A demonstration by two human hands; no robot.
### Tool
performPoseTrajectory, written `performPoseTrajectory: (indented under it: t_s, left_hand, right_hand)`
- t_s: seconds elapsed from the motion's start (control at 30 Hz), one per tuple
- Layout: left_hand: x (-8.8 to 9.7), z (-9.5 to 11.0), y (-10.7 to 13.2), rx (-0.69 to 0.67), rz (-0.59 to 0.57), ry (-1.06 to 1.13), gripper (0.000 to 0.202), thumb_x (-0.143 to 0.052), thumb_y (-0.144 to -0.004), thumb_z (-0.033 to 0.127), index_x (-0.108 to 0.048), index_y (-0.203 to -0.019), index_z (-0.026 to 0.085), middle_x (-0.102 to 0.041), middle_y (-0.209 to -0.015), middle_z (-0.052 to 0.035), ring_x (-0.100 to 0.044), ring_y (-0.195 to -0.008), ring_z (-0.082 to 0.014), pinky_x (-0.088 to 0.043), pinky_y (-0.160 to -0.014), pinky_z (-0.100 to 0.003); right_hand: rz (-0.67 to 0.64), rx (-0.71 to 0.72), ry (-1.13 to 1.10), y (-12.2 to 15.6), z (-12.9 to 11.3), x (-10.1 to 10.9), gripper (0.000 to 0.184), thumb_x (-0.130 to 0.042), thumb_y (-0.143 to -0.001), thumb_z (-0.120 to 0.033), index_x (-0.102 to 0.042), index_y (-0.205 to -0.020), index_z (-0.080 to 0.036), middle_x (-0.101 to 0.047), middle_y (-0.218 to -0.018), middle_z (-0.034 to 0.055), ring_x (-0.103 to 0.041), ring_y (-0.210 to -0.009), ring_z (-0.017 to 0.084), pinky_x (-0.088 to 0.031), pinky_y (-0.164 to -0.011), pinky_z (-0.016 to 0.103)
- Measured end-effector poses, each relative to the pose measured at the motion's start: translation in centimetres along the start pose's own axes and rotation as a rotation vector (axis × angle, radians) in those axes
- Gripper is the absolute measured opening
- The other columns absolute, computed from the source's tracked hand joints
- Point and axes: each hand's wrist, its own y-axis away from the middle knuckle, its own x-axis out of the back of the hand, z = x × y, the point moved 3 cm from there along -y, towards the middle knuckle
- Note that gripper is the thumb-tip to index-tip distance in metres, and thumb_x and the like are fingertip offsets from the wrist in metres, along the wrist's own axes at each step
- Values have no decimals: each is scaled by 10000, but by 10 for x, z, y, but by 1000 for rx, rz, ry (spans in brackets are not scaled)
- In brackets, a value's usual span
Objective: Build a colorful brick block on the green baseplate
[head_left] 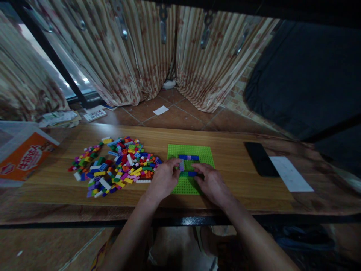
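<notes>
A bright green studded baseplate (pixel 207 152) lies on the table in front of me. Along its upper part runs a row of dark blue bricks (pixel 193 157) with a purple piece in the middle. Below it sits another blue brick (pixel 192 174), partly covered by fingers. My left hand (pixel 166 178) pinches a light purple brick (pixel 181 165) at the left side of these rows, between thumb and fingertips. On the other side my right hand (pixel 211 181) rests over the plate, thumb and fingers apart beside the end of the lower blue brick. My fingers hide part of the plate.
Left of the plate spreads a big pile of mixed-colour bricks (pixel 121 165). A clear plastic box with an orange label (pixel 28 156) stands at the far left. To the right lie a black phone (pixel 261 159) and a white paper sheet (pixel 290 174). The table's dark front edge (pixel 194 221) runs below my forearms.
</notes>
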Motion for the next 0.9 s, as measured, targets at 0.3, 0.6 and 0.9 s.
performPoseTrajectory:
  t_s: [0.3, 0.6, 0.9]
  left_hand:
    - [-10, 8, 2, 49, 58, -192, 306, -565, -847, 243, -629, -1140, 179, -650, -1105, -109, -626, -979, -243, -490, -890, -359]
    - [-23, 13, 0, 201, 127, -278, 521, -683, -776, 343, -528, -1241, 167, -596, -1147, -135, -596, -1081, -286, -461, -895, -371]
    - [-22, 17, -6, 276, 109, -244, 543, -696, -749, 325, -502, -1234, 176, -585, -1169, -146, -614, -1055, -291, -463, -856, -368]
  right_hand:
    - [12, 16, -24, 0, 0, 1, 411, -616, -757, -60, -659, -1122, -245, -694, -1024, 55, -653, -923, 210, -533, -866, 420]
    - [-2, -34, -88, -3, 2, 0, 403, -634, -743, -51, -679, -1101, -232, -722, -955, 37, -664, -843, 184, -542, -825, 375]
    - [5, -74, -179, -6, 5, 0, 318, -665, -749, -92, -718, -1027, -235, -749, -925, 32, -700, -812, 183, -558, -805, 359]
